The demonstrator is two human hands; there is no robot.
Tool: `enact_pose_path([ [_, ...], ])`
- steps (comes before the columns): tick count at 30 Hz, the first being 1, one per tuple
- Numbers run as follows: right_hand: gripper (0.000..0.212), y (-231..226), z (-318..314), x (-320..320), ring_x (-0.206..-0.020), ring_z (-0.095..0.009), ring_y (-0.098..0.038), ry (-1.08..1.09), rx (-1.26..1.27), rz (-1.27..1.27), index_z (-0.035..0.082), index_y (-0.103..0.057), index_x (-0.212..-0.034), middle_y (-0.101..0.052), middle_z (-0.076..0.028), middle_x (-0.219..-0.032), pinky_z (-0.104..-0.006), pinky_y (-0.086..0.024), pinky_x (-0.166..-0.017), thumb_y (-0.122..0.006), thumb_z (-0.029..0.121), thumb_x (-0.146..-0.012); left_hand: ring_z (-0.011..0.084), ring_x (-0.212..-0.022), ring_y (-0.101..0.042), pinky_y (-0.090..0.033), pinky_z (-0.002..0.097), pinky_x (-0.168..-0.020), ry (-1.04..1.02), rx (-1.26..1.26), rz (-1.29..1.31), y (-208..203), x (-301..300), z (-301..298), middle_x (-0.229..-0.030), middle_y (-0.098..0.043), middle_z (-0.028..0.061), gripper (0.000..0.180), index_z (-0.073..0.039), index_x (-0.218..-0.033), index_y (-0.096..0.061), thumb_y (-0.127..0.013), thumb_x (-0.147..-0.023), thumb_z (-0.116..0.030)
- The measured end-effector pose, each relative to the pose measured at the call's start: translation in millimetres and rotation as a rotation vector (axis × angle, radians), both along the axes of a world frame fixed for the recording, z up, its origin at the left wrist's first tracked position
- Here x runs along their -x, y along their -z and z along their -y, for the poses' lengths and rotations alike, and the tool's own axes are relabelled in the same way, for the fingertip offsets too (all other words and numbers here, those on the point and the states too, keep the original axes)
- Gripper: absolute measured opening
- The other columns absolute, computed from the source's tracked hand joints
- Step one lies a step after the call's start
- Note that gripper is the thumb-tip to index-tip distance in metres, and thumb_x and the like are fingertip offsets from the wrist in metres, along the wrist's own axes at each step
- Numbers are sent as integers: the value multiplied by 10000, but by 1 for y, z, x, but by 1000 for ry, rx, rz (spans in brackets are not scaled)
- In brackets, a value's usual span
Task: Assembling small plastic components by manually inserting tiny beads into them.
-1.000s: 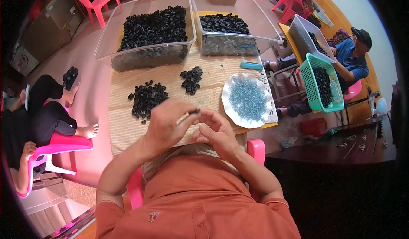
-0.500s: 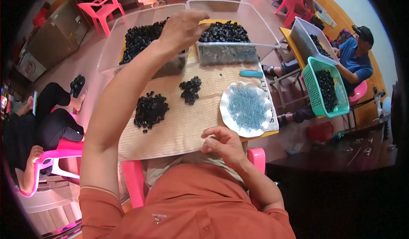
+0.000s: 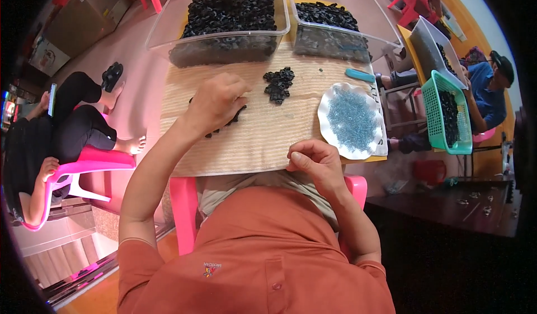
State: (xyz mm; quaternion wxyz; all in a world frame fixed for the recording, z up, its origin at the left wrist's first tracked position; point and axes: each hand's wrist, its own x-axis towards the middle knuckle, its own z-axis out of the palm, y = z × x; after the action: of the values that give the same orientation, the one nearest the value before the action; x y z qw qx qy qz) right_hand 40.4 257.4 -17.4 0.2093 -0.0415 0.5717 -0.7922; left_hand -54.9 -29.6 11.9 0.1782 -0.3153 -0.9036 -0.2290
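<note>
My left hand (image 3: 218, 102) is over a loose pile of small black plastic parts (image 3: 234, 118) on the cloth-covered table. Its fingers are curled downward, with the tips hidden, and it covers most of the pile. Close to the table's front edge, my right hand (image 3: 316, 162) is closed, thumb against bent fingers; whatever may be between them does not show. A smaller cluster of black parts (image 3: 278, 85) lies to the right of my left hand. Beyond my right hand, a white scalloped plate (image 3: 326, 137) holds many small clear-blue pieces.
Two clear plastic tubs (image 3: 224, 37) of black parts stand at the back. A teal-handled tool (image 3: 359, 75) lies behind the plate. At right, a person in blue (image 3: 485, 93) sits by a green basket (image 3: 433, 112). Another person (image 3: 84, 107) sits at left.
My left hand has come down from above the tubs to the pile of black parts. The right hand stays closed near the front edge. The whole view has shifted.
</note>
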Motion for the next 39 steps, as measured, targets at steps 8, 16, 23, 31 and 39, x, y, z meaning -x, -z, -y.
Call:
enact_pose_path([
  [8, 136, 9, 6, -5, -812, -144, -694, -32, -54, 14, -12, -690, -1058, -708, -81, -950, -283, -600, -741, -706, 72, -953, 328, -906, -645, -541, 441, -775, 39, 6, 37, 22, 1, -15, -929, -665, 112, 174, -65, -966, -686, -744, -820, -139],
  [16, 136, 12, 9, -7, -786, -149, -698, -35, -61, 34, -13, -694, -1055, -711, -75, -929, -277, -590, -725, -711, 72, -949, 340, -881, -651, -559, 454, -762, 8, 85, 61, 34, 15, -47, -940, -641, 122, 101, -57, -899, -649, -683, -830, -123],
  [23, 131, 14, 7, -7, -767, -154, -701, -45, -31, 50, -14, -692, -1058, -713, -80, -926, -275, -585, -706, -706, 61, -951, 335, -896, -622, -541, 453, -788, -39, 85, 49, 21, 5, -7, -933, -635, 119, 156, -66, -975, -667, -692, -835, -129],
  [31, 139, 21, 9, -9, -783, -145, -695, -85, -61, 85, -9, -693, -1069, -719, -82, -934, -275, -581, -725, -705, 68, -954, 339, -902, -618, -516, 457, -788, -27, 65, 86, 15, 2, 32, -911, -656, 121, 203, -67, -982, -689, -750, -827, -182],
  [39, 148, 20, 8, -10, -794, -146, -693, -91, -29, 89, -10, -691, -1072, -717, -83, -937, -276, -577, -731, -707, 78, -955, 338, -934, -632, -525, 453, -806, 23, 83, 118, 24, -4, 21, -929, -667, 110, 177, -69, -975, -708, -740, -841, -179],
])
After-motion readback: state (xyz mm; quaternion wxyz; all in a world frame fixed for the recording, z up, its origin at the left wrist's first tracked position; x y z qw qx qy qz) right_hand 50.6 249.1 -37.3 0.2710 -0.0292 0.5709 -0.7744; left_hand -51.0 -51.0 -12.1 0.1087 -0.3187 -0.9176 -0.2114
